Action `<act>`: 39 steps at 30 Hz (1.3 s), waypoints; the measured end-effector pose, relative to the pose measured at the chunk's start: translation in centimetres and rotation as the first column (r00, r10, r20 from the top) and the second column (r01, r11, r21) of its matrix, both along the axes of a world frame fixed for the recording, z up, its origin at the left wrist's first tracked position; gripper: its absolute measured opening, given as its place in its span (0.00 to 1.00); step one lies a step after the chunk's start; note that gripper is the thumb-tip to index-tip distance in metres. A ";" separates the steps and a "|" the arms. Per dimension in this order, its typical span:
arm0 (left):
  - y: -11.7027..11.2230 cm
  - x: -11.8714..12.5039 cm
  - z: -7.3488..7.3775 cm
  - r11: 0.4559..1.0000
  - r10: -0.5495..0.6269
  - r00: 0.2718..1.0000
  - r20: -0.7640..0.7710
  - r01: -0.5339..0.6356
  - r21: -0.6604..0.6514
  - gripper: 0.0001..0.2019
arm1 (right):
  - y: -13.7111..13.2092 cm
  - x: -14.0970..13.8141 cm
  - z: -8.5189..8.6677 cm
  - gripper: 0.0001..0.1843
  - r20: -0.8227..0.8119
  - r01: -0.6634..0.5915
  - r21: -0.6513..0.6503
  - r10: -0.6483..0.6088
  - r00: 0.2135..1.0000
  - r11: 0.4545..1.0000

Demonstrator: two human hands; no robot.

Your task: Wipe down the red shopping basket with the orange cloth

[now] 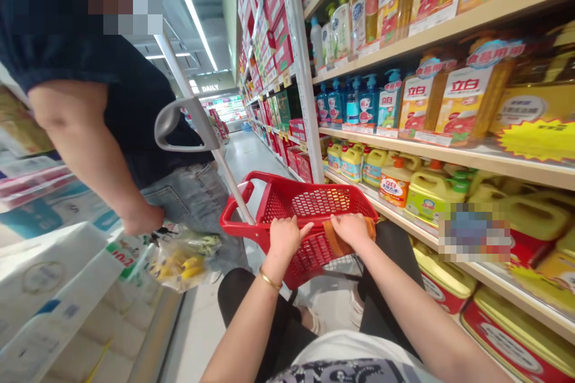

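Observation:
A red plastic rolling shopping basket [296, 200] with mesh sides stands in front of my knees, its long grey pull handle [191, 125] slanting up to the left. My left hand [286, 240], a gold bangle at its wrist, grips the basket's near rim with the thumb sticking out to the right. On the same rim, farther right, my right hand [353, 230] presses an orange-brown cloth [339, 242] against the edge. That hand's fingertips are partly hidden by the rim and the cloth.
Shelves of dish soap bottles [465, 99] and yellow jugs [429, 194] rise close on my right. At my left stands a person in a dark top [135, 102], holding a clear bag of yellow fruit [184, 263]. White paper packs [49, 275] line the left side; the aisle floor [240, 152] runs ahead.

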State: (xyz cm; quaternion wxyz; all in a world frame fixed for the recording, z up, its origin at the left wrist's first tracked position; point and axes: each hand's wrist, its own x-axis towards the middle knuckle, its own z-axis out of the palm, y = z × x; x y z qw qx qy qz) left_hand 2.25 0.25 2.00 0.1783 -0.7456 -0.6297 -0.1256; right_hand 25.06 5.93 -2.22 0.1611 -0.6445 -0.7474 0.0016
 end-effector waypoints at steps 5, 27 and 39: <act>-0.9 0.0 -0.1 1.000 -0.019 1.000 -0.025 0.019 -0.011 0.36 | -2.7 1.1 -0.6 0.36 -0.020 -0.015 0.022 0.016 1.000 1.000; -0.6 -0.2 -2.1 0.986 -0.077 0.997 0.022 0.073 0.149 0.36 | -2.6 -0.4 -2.1 0.31 -0.137 -0.105 0.160 0.127 0.982 0.982; -0.5 0.0 -2.4 0.988 -0.066 0.995 0.071 0.055 0.146 0.35 | -2.3 1.5 -1.7 0.33 -0.100 0.014 0.003 -0.014 0.995 1.000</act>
